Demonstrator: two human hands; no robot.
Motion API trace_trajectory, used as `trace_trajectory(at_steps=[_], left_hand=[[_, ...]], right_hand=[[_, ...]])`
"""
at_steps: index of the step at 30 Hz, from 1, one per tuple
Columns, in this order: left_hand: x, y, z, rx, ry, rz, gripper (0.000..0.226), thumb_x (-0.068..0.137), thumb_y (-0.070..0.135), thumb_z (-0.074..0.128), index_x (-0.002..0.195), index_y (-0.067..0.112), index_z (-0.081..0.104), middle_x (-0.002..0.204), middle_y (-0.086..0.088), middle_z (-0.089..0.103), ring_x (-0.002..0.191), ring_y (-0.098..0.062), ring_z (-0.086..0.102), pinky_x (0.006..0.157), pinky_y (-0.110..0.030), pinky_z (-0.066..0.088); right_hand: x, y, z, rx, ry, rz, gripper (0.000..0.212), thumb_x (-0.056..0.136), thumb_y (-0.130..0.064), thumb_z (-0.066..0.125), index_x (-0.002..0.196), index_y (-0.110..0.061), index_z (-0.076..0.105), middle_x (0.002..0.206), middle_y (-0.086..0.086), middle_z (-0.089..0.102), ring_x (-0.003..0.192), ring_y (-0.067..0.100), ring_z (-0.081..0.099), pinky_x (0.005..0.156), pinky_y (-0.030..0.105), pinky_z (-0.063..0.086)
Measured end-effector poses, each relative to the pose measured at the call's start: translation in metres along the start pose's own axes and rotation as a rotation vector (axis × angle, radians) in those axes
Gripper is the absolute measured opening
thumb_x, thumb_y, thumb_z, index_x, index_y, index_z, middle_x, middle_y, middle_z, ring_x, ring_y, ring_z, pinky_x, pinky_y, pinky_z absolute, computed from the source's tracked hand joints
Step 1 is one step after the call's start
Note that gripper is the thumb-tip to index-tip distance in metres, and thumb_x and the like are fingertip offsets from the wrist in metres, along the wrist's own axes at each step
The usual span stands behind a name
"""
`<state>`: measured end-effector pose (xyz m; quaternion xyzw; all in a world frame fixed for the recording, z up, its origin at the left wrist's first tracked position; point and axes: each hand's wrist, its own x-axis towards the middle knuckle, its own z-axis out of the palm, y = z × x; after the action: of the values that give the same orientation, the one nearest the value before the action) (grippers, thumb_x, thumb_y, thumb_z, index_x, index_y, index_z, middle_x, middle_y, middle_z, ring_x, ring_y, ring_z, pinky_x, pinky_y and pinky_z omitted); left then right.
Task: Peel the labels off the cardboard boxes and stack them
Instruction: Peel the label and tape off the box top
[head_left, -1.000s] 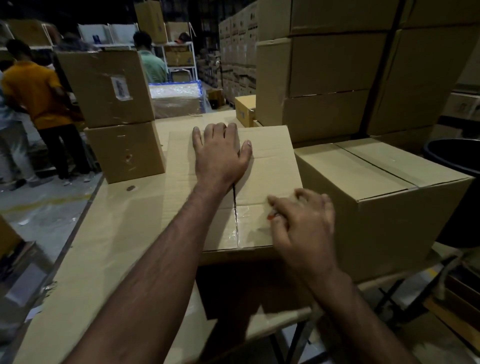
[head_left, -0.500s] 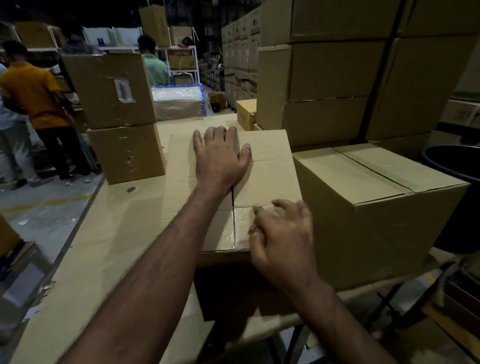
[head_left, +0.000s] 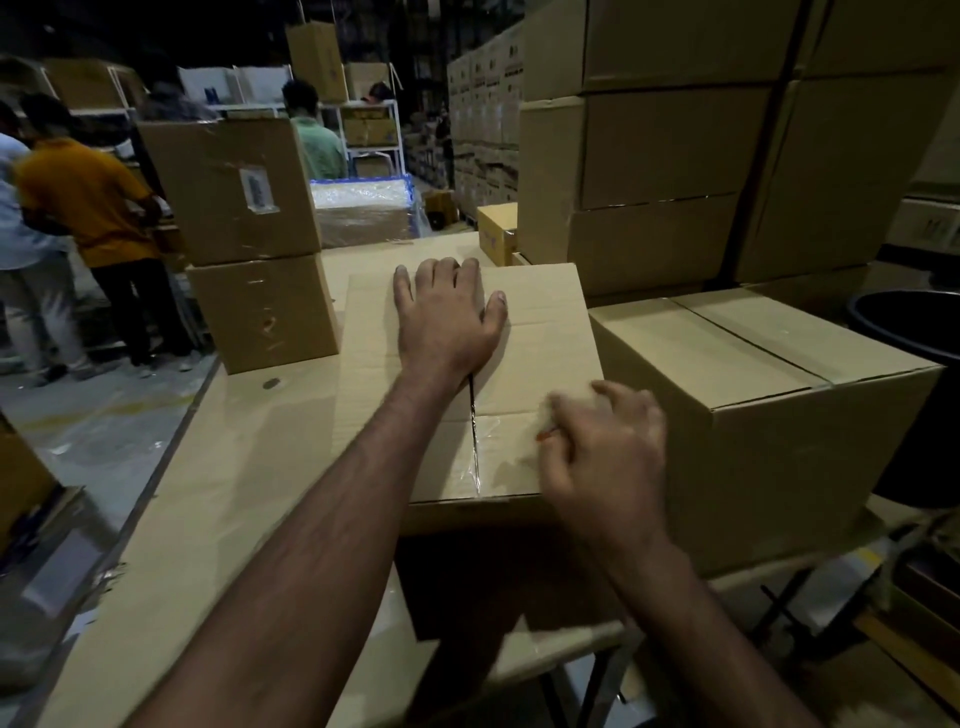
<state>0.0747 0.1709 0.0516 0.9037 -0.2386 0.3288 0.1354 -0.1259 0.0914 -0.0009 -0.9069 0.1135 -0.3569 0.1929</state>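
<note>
The left hand lies flat, fingers straight, pressing down on the top of the plain brown cardboard box in front of the person. The right hand is blurred, its fingers curled near the box's near right part; a small red-orange thing, perhaps a blade or scraper tip, shows at the fingertips, and the grip seems clamped on it, though the blur leaves this unsure.

The box rests on the pale cardboard-covered surface, with a second closed brown box just beside it on the right. To the left stand two stacked brown boxes, the upper one bearing a small white label.

A patch of shiny clear tape covers the near end of the box's centre seam, and the right hand works at its edge. This looks like the peeling step, with stacking not yet begun for this box. The next move calls for getting under the film's edge and lifting it at a low angle while the left hand steadies the box, so the cardboard skin does not tear.
</note>
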Motion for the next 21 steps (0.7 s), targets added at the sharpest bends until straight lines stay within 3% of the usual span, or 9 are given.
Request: trace_trajectory(at_steps=[2,6,9,11,13,21], left_hand=[[0.000,0.002,0.001,0.000,-0.014,0.000,0.068,0.091,0.054,0.024,0.141,0.016,0.048,0.139,-0.009,0.052,0.134,-0.029,0.041,0.119,-0.056,0.013],[0.003,-0.003,-0.002,-0.022,-0.070,0.005,0.065,0.096,0.052,0.030,0.151,0.017,0.039,0.152,-0.009,0.042,0.143,-0.028,0.030,0.121,-0.055,0.008],[0.002,-0.005,-0.008,-0.043,-0.138,0.080,0.065,0.097,0.050,0.028,0.157,0.022,0.027,0.163,-0.008,0.027,0.151,-0.029,0.018,0.122,-0.053,0.005],[-0.007,-0.005,-0.015,-0.030,-0.159,0.128,0.061,0.100,0.047,0.030,0.157,0.025,0.026,0.165,-0.009,0.021,0.153,-0.029,0.012,0.123,-0.050,0.004],[-0.024,-0.003,-0.023,-0.021,-0.173,0.140,0.058,0.103,0.046,0.033,0.157,0.027,0.026,0.166,-0.010,0.014,0.154,-0.029,0.007,0.123,-0.048,0.003],[-0.099,0.008,-0.047,-0.049,-0.278,0.058,0.055,0.104,0.046,0.033,0.157,0.034,0.021,0.167,-0.004,0.012,0.153,-0.027,0.005,0.123,-0.047,0.003]], right_hand=[[-0.007,-0.006,0.009,0.021,-0.052,-0.079,0.048,0.081,-0.037,0.037,0.110,-0.020,0.071,0.104,0.003,0.071,0.126,0.024,0.048,0.113,0.059,0.026],[0.005,0.017,0.008,0.255,0.034,0.023,0.044,0.084,-0.032,0.043,0.117,-0.024,0.071,0.122,0.008,0.066,0.132,0.019,0.043,0.106,0.058,0.038],[-0.004,0.023,0.016,0.397,0.098,-0.058,0.040,0.086,-0.013,0.053,0.123,-0.016,0.069,0.127,0.003,0.061,0.132,0.019,0.048,0.103,0.044,0.049],[-0.008,0.030,0.020,0.456,0.129,-0.075,0.039,0.087,-0.009,0.053,0.123,-0.014,0.069,0.126,-0.005,0.060,0.132,0.014,0.049,0.104,0.035,0.048],[-0.005,0.040,0.022,0.497,0.136,-0.055,0.038,0.089,-0.011,0.051,0.121,-0.013,0.069,0.128,0.000,0.064,0.132,0.010,0.049,0.105,0.030,0.047],[0.000,0.037,0.018,0.610,0.120,-0.013,0.031,0.093,-0.011,0.052,0.118,-0.010,0.071,0.120,0.001,0.069,0.127,0.006,0.053,0.101,0.023,0.048]])
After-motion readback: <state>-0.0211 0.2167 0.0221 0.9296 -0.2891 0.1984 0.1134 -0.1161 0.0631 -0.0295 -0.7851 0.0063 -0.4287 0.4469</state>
